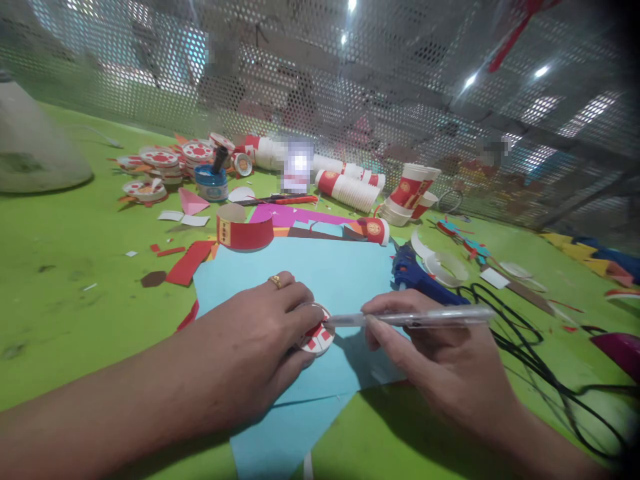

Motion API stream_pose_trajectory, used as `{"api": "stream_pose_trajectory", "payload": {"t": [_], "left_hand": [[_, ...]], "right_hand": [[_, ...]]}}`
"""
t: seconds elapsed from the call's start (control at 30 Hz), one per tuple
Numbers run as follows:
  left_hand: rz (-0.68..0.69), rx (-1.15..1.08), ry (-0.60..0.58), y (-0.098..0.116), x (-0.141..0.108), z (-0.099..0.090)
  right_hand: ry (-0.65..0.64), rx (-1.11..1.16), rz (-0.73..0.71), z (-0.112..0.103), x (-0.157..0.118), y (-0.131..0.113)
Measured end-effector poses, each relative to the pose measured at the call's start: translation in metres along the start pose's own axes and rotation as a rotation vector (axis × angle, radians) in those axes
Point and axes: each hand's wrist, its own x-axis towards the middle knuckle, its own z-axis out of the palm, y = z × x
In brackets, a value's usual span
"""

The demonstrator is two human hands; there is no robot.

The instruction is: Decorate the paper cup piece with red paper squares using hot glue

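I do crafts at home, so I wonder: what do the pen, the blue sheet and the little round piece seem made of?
The pen in the right hand looks like clear glossy plastic; you can see through its barrel. The blue sheet seems matte paper, flat and thin-edged. The round piece under the left hand is probably paper-cup card, white with red print.

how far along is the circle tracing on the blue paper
Done: finished red-and-white discs are piled at the far left. In hand: the left hand presses a cup piece onto the blue paper while the right hand runs a pen at its edge. Left: stacked cups look uncut.
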Motion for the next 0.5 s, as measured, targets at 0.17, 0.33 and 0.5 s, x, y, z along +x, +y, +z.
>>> {"api": "stream_pose_trajectory", "payload": {"t": [0.17,0.33,0.5], "left_hand": [[-0.004,-0.007,-0.009,0.0,0.001,0.0],[-0.03,-0.014,-0.048,0.001,0.0,-0.001],[-0.107,-0.048,-0.079,0.0,-0.001,-0.001]], "right_hand": [[0.005,0.002,0.001,0.001,-0.001,0.001],[0.124,0.017,-0.016,0.0,-0.007,0.007],[0.179,-0.005,-0.021,-0.003,-0.006,0.01]]}}
